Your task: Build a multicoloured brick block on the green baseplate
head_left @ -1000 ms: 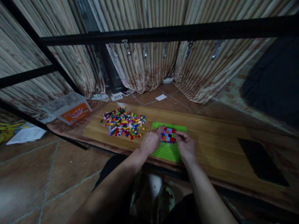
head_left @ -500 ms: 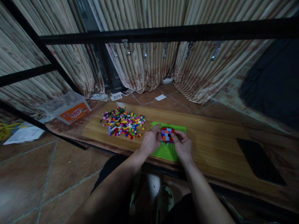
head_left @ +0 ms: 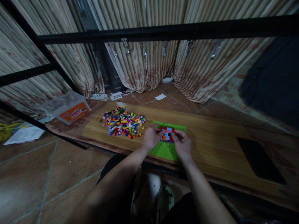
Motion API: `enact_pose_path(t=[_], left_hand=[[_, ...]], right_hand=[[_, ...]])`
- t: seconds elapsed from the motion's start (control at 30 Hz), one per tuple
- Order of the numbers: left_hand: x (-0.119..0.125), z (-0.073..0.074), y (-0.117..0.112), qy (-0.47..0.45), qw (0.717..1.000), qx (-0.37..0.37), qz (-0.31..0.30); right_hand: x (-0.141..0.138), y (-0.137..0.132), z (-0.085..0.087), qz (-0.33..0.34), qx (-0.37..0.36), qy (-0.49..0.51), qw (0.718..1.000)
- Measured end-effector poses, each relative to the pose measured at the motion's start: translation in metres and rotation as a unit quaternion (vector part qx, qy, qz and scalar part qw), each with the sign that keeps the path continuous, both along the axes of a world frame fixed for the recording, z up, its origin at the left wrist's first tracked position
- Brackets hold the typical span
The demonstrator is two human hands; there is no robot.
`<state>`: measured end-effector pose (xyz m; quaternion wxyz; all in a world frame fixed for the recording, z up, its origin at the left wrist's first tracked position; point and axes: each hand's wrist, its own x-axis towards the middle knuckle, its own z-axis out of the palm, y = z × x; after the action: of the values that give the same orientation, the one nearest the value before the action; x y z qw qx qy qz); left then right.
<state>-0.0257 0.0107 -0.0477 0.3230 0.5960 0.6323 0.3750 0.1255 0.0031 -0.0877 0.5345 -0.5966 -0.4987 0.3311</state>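
A green studded baseplate [head_left: 166, 151] lies on the wooden board in front of me. On it sits a low build of toy building bricks [head_left: 167, 136] in red, light blue, orange and purple, with a dark gap toward its right side. My left hand [head_left: 151, 137] is closed at the build's left side, its thumb reaching over the bricks. From the right, my right hand [head_left: 183, 143] grips the build's edge between thumb and fingers. Both sets of fingertips partly cover the bricks, and any single loose brick in them is too small to make out.
Left of the baseplate spreads a pile of loose coloured bricks [head_left: 125, 122] on the wooden board [head_left: 210, 149]. A clear plastic box [head_left: 66, 107] with an orange label stands at the far left. A dark flat tablet-like slab [head_left: 260, 160] lies at the right. A black metal bar [head_left: 149, 32] crosses above.
My left hand has shifted slightly right, and its thumb now lies further over the bricks. My right hand stays at the build's right side.
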Motion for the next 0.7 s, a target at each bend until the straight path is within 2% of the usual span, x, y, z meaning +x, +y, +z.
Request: enact_pose_path(t=[0.13, 0.27, 0.33, 0.43, 0.5, 0.57, 0.63, 0.7], left_hand=[[0.001, -0.005, 0.003, -0.004, 1.0, -0.008, -0.004], [-0.002, -0.006, 0.003, 0.0, 1.0, 0.017, -0.013], [-0.011, -0.004, 0.002, -0.002, 0.999, 0.044, 0.001], [-0.038, 0.002, -0.003, -0.014, 0.997, 0.08, 0.008], [-0.061, 0.005, -0.011, -0.005, 0.996, 0.083, -0.014], [-0.08, 0.004, -0.02, 0.036, 0.996, 0.05, -0.072], [-0.091, 0.002, -0.029, 0.067, 0.992, 0.023, -0.106], [-0.092, 0.0, -0.036, 0.106, 0.985, 0.008, -0.137]], right_hand=[[0.0, 0.001, -0.002, 0.002, 0.007, -0.012, 1.0], [0.0, -0.001, 0.0, 0.0, 0.007, -0.01, 1.0], [0.001, -0.002, 0.001, -0.001, 0.006, -0.008, 1.0], [0.004, -0.004, 0.002, 0.0, 0.005, -0.006, 1.0], [0.006, -0.005, 0.001, 0.0, 0.005, -0.006, 1.0], [0.006, -0.005, 0.001, 0.0, 0.005, -0.008, 1.0], [0.006, -0.005, 0.001, -0.002, 0.005, -0.009, 1.0], [0.005, -0.005, 0.002, -0.009, 0.006, -0.008, 1.0]])
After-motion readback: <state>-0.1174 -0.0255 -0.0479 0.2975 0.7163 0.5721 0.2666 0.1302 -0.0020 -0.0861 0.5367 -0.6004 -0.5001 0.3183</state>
